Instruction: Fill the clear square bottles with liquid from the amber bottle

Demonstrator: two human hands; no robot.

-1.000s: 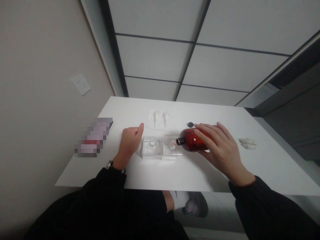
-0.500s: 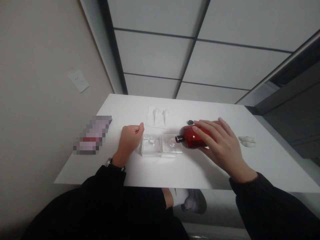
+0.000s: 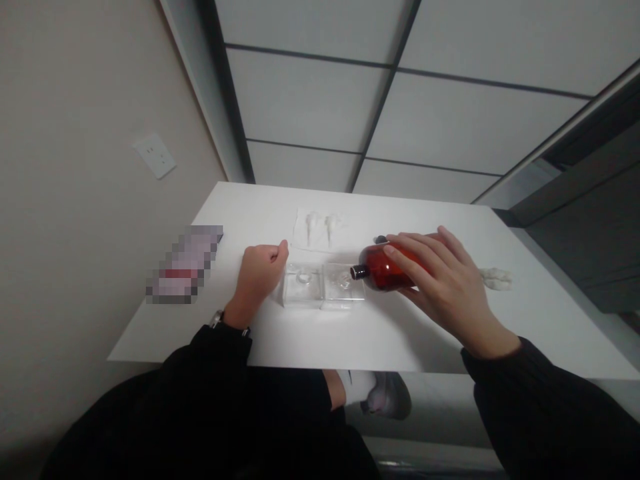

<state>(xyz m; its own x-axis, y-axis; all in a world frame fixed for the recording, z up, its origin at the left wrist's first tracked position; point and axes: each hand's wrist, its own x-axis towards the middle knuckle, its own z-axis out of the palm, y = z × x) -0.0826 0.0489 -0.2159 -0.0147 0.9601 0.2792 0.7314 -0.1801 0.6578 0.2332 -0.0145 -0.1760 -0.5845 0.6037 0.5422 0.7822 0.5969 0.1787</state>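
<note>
My right hand (image 3: 440,277) is wrapped over a red-brown glass bottle (image 3: 387,267), which lies tilted on its side in the air. The bottle is uncapped, and its dark neck points left over the right one of two clear square containers (image 3: 343,300). Rippled clear liquid or a round clear shape shows in that container; I cannot tell which. Beside it stands the left clear container (image 3: 303,293), with a ring-shaped mark inside. My left hand (image 3: 263,270) is closed in a fist near that container's left side, with nothing visible in it.
Behind the containers, two small white pieces (image 3: 320,227) lie on a white tissue (image 3: 300,233). A black cap (image 3: 381,239) lies behind the bottle. Crumpled whitish material (image 3: 497,279) is at the right, a pixelated flat item (image 3: 185,267) at the left. The white table (image 3: 300,343) ends before a wall.
The view has shifted slightly, so the table sits a little higher in the picture. The bottle stays tilted over the right container, where the ripples look different. My left fist stays in place.
</note>
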